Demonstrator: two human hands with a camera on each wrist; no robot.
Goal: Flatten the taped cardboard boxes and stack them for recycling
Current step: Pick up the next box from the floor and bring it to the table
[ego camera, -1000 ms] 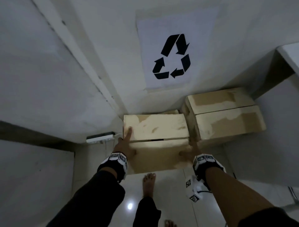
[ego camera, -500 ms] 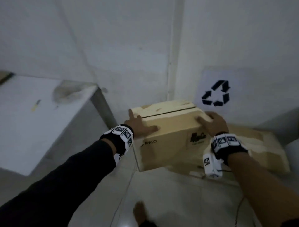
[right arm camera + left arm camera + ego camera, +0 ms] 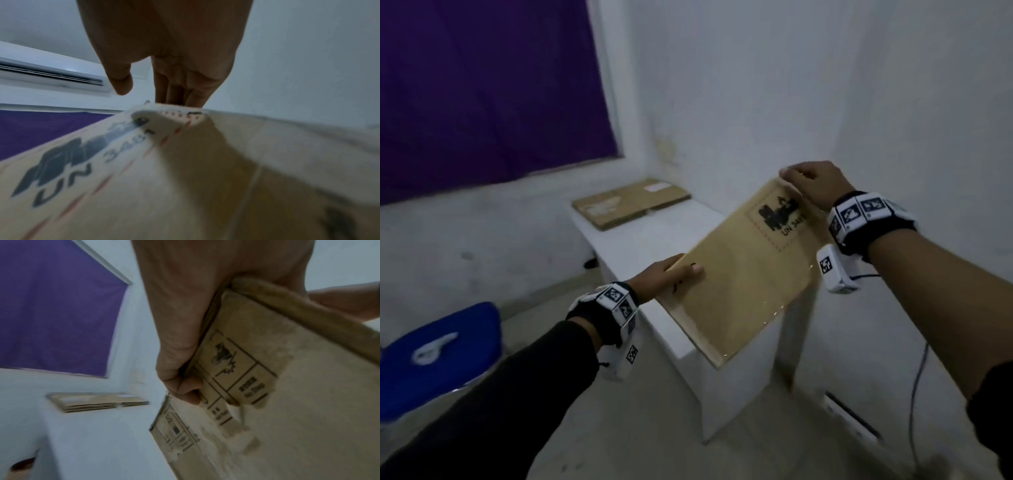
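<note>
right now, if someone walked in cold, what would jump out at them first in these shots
A tan cardboard box held up mid-frame over the near end of a white table, the left hand gripping its near corner and the right hand its far top corner by the black printed mark. Behind it, a flattened cardboard piece lies on the table's far end. A big purple window covering fills the upper left.

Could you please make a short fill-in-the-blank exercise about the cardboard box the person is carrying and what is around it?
1. The person holds the cardboard box with ____ hands.
2. The flattened cardboard lies on the white ____.
3. The covering over the window is ____ in colour.
4. The left hand grips the box's near corner; the right hand grips its ____ corner.

Missing words: both; table; purple; far
</note>
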